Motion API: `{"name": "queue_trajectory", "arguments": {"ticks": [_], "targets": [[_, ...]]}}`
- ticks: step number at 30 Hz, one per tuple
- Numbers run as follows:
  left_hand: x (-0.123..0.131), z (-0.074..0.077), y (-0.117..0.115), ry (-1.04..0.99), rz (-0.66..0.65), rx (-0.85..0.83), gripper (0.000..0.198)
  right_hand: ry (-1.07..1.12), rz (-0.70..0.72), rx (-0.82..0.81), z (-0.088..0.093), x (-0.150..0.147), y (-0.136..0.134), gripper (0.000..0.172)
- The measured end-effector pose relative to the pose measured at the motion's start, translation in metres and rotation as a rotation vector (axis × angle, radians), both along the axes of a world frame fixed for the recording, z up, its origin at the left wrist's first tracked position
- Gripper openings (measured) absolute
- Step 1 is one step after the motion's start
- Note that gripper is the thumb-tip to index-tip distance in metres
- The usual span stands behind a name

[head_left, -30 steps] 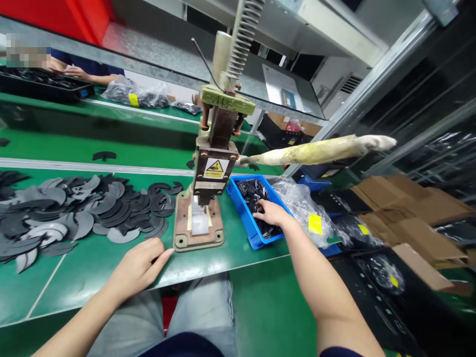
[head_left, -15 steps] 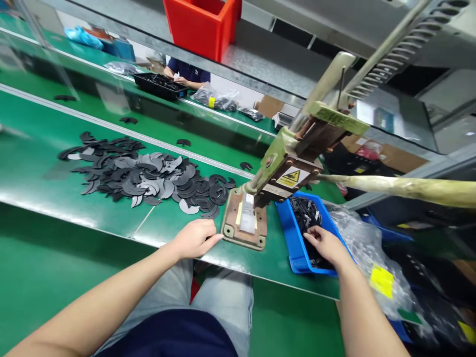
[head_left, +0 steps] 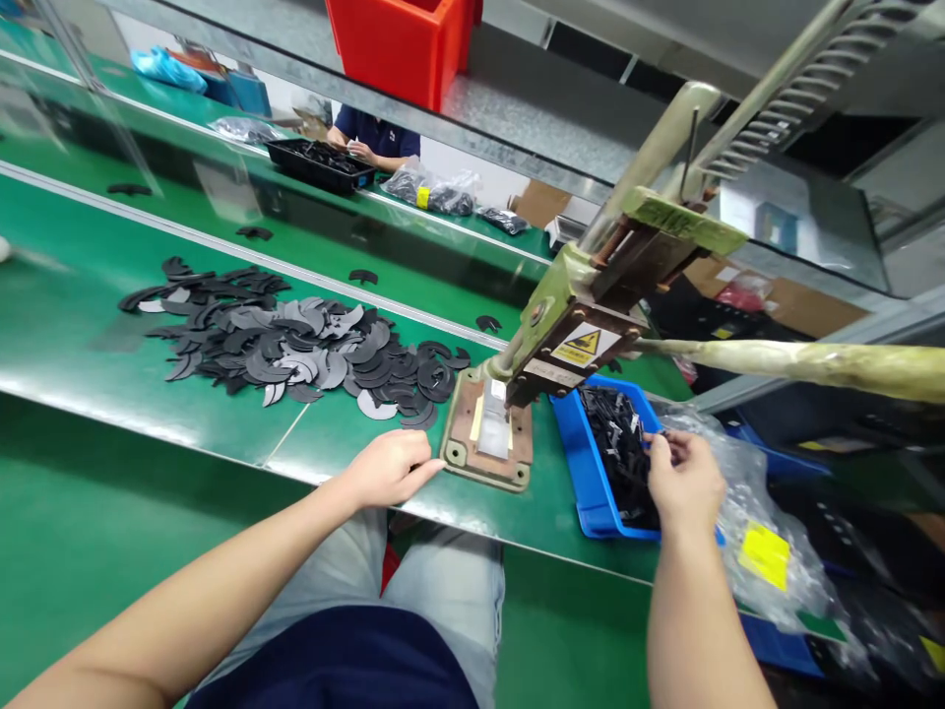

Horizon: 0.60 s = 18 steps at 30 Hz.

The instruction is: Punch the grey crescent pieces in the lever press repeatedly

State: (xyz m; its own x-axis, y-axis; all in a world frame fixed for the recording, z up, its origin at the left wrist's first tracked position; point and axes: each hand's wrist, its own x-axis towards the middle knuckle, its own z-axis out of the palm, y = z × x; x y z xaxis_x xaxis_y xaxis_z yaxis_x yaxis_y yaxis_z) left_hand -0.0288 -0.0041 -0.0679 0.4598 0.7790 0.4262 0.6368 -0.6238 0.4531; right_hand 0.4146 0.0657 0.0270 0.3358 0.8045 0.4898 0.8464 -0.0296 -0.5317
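My left hand [head_left: 391, 468] rests at the bench's front edge with fingers curled and the thumb pointing at the base plate [head_left: 456, 454] of a green hand press [head_left: 561, 305]. No object shows in it. My right hand [head_left: 686, 478] is over the right rim of a blue bin [head_left: 583, 483], thumb and fingers pinched together. Whatever is between those fingertips is too small and dark to make out. Small black parts [head_left: 616, 443] fill much of the bin. A pale block [head_left: 494, 428] sits on the press base under the ram. Left of the press lies a heap of dark curved pieces [head_left: 295, 340].
The press lever [head_left: 797, 362] sticks out to the right above the bin. Clear plastic bags [head_left: 745, 492] lie right of the bin. Behind the heap, a green belt carries a few black pieces [head_left: 363, 277]. A red bin [head_left: 399, 49] stands on the shelf; a co-worker's hands [head_left: 354, 148] show beyond.
My right hand has moved from inside the blue bin up and right to its right rim, fingers still pinched. My left hand has stayed by the press base.
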Motion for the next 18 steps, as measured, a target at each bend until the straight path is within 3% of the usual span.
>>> {"name": "queue_trajectory", "arguments": {"ticks": [3, 5, 8, 11, 14, 18], "targets": [[-0.001, 0.002, 0.000, -0.024, -0.007, -0.025, 0.043, 0.039, 0.134, 0.162, -0.003, -0.044, -0.027, 0.041], [-0.003, 0.005, -0.001, -0.083, -0.024, -0.066, 0.041, 0.029, 0.290, 0.218, -0.015, -0.084, -0.050, 0.033], [-0.007, 0.008, -0.004, -0.225, -0.071, -0.136, 0.028, 0.016, 0.587, 0.181, -0.048, -0.147, -0.079, 0.025], [-0.010, 0.008, -0.006, -0.307, -0.137, -0.148, 0.031, 0.039, 0.751, 0.159, -0.084, -0.195, -0.094, 0.039], [-0.012, 0.004, -0.006, -0.319, -0.195, -0.131, 0.036, 0.070, 0.790, 0.161, -0.107, -0.215, -0.098, 0.052], [-0.011, 0.002, -0.005, -0.348, -0.237, -0.121, 0.025, 0.073, 0.803, 0.144, -0.116, -0.215, -0.098, 0.053]]}}
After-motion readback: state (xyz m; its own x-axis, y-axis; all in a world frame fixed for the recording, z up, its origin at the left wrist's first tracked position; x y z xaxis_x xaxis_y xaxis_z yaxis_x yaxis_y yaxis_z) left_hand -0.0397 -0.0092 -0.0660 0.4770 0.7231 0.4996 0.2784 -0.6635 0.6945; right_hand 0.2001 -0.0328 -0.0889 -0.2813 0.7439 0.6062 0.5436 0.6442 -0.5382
